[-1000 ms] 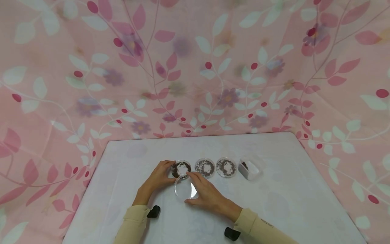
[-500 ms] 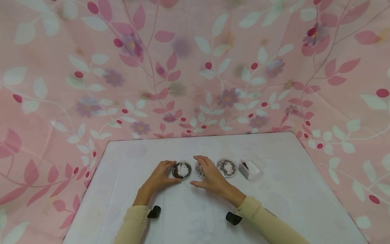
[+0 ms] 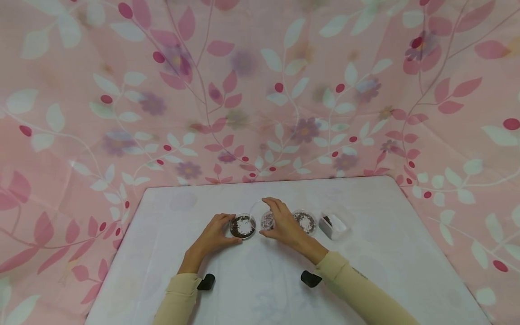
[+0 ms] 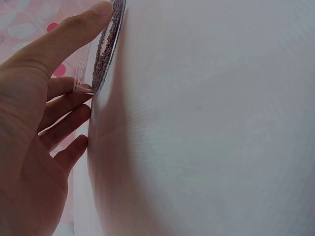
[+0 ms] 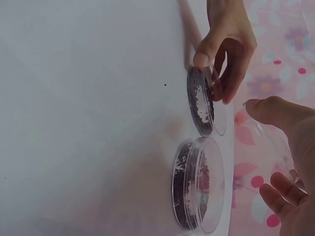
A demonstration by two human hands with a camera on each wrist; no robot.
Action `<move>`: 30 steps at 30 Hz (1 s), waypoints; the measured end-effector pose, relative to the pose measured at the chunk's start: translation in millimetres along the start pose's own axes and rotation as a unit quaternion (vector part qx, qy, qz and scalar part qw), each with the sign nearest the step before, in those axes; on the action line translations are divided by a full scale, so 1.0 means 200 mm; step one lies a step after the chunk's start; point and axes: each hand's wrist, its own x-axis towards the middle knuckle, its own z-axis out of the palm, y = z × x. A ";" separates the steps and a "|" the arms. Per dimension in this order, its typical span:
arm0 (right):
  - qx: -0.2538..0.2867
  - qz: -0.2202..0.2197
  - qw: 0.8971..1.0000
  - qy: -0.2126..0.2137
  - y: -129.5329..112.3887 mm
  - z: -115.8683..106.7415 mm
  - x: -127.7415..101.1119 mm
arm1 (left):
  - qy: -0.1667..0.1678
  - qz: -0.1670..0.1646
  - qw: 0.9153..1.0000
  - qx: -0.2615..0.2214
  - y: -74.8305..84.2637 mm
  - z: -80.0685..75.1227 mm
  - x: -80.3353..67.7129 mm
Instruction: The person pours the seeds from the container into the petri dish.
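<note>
Open dish: sat on the bench, far left of the row, no lid on, dark grains w/ a white patch in the middle. Same dish seen edge-on in the right wrist view.
Left hand: grip was grasping that dish by the rim, thumb on the near side, fingers curled round the far side. Left wrist cam showed the thumb tip on the rim.
Clear lid: held up off the bench, tilted, just behind & btwn the open dish and the 2nd one. Looks empty.
Right hand: grip was grasping the lid, fingertips on its edge, hand hovering over the 2nd dish.
2nd dish: right next to the open one, lid on, same dark/white fill. Mostly hidden by the hand in the head view.
3rd dish: next along to the right, same fill.
Small clear box: end of the row, bit of dark stuff inside.
Backdrop: pink floral cloth behind and round the bench.
</note>
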 end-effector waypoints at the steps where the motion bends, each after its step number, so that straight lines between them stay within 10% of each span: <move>1: -0.001 0.000 1.000 0.001 0.00 0.00 0.01 | -0.001 -0.001 1.000 0.000 0.00 0.00 0.00; 30: -0.042 0.030 0.995 -0.086 -0.03 0.03 0.05 | -0.010 -0.013 1.000 0.004 -0.02 -0.01 -0.02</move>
